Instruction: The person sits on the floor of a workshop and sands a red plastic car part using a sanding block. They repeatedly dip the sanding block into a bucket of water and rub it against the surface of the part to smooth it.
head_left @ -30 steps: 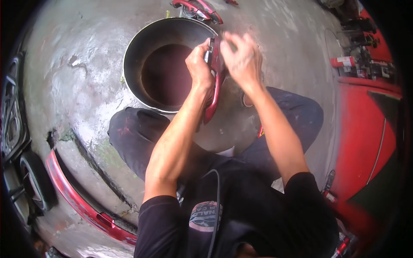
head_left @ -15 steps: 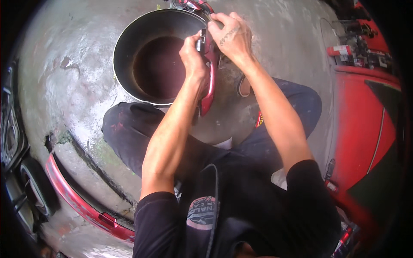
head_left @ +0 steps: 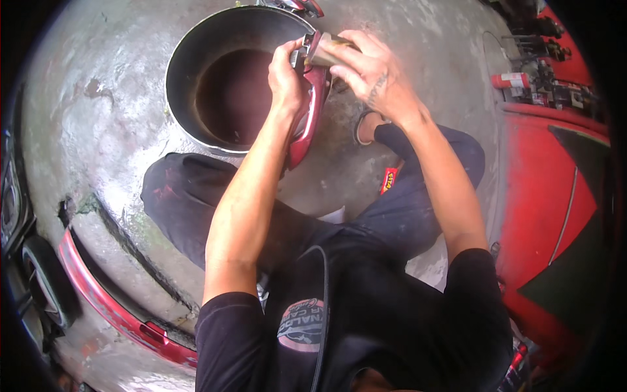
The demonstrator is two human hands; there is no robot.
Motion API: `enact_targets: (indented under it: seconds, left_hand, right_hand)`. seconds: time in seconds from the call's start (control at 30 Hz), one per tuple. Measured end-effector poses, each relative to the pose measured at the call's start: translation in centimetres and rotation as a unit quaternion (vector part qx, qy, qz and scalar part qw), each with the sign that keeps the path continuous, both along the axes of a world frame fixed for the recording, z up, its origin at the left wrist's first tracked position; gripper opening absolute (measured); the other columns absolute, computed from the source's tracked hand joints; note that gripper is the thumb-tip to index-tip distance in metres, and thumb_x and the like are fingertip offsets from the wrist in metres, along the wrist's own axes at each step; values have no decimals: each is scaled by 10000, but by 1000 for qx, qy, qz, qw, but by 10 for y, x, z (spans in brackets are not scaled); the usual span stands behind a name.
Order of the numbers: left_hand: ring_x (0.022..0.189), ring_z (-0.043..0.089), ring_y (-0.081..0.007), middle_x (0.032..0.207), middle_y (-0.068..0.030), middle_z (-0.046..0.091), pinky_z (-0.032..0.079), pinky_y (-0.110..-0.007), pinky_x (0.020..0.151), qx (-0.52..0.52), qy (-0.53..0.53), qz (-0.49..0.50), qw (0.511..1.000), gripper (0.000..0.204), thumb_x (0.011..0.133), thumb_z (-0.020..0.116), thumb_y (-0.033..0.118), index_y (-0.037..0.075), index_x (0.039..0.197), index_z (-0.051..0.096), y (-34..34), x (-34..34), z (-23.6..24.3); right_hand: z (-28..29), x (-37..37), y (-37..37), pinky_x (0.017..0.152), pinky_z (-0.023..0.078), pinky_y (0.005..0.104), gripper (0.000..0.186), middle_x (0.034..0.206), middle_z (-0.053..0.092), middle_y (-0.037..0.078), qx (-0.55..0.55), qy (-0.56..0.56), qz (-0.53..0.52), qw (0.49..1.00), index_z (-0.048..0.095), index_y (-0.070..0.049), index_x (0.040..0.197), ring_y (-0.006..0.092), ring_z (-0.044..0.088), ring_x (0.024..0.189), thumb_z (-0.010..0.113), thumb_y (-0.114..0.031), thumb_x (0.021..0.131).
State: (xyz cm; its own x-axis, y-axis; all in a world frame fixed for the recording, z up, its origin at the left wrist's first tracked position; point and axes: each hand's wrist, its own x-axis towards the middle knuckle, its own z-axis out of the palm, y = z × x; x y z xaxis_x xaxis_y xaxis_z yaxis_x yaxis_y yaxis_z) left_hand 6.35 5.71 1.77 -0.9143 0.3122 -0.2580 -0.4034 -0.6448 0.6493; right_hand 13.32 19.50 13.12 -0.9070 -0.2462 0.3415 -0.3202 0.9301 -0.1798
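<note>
My left hand (head_left: 285,77) grips a long red car part (head_left: 305,130) with black fittings, held over the right rim of a large dark pot (head_left: 186,78) with dark reddish liquid (head_left: 232,98) in its bottom. My right hand (head_left: 375,78) is closed round a dull olive-grey flat piece (head_left: 334,53), which I cannot clearly identify, pressed at the red part's upper end. More red parts (head_left: 307,8) lie just beyond the pot.
A curved red panel (head_left: 111,297) lies at lower left beside a tyre (head_left: 46,281) and dark parts. My crossed legs frame the pot. At right stand a red metal body (head_left: 542,196) and small items, including a red can (head_left: 511,81). A red-yellow packet (head_left: 388,179) is by my right leg.
Both hands and the red part have shifted up and slightly left in view. My right fingers have turned over the part's top end, and the olive-grey piece now shows in them.
</note>
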Motion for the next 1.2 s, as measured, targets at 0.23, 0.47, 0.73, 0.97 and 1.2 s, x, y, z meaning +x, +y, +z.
enact_targets:
  seconds: [0.23,0.47,0.73,0.97,1.2]
  left_hand:
    - [868,678,-189,1035,-106,760,545,-336,800,-102,-25,6,994,486,1044,441,327,24,1217,779,-4,2,9]
    - [913,699,-196,1056,-121,783,547,-338,834,-171,42,25,984,466,1048,442,291,12,1183,790,-4,2,-3]
    - [894,699,-209,1000,-111,763,562,-371,842,-126,-11,5,992,454,1047,454,303,15,1165,784,-5,4,0]
    - [947,702,-211,1079,-130,756,571,-366,834,-115,-9,4,993,443,1047,457,303,20,1169,775,-6,1,2]
    - [924,710,-212,1072,-129,742,598,-365,782,-70,-4,-14,997,437,1052,452,305,38,1204,762,-5,1,-6]
  right_hand:
    - [-15,15,-18,888,513,459,395,1222,672,156,1,12,35,999,777,-197,1255,346,640,1053,749,-94,875]
    - [-17,20,-15,907,503,475,394,1231,680,163,13,1,18,1000,776,-196,1253,354,641,1094,752,-101,872]
    - [-18,19,-16,856,489,475,358,1139,655,147,18,34,47,998,747,-176,1248,344,626,1012,727,-133,893]
    - [-10,21,-28,845,490,460,334,1147,664,126,44,14,50,998,766,-202,1209,310,633,1023,708,-133,887]
    - [-10,13,-22,867,495,463,339,1197,676,134,30,24,46,998,763,-187,1212,325,635,1045,728,-114,883]
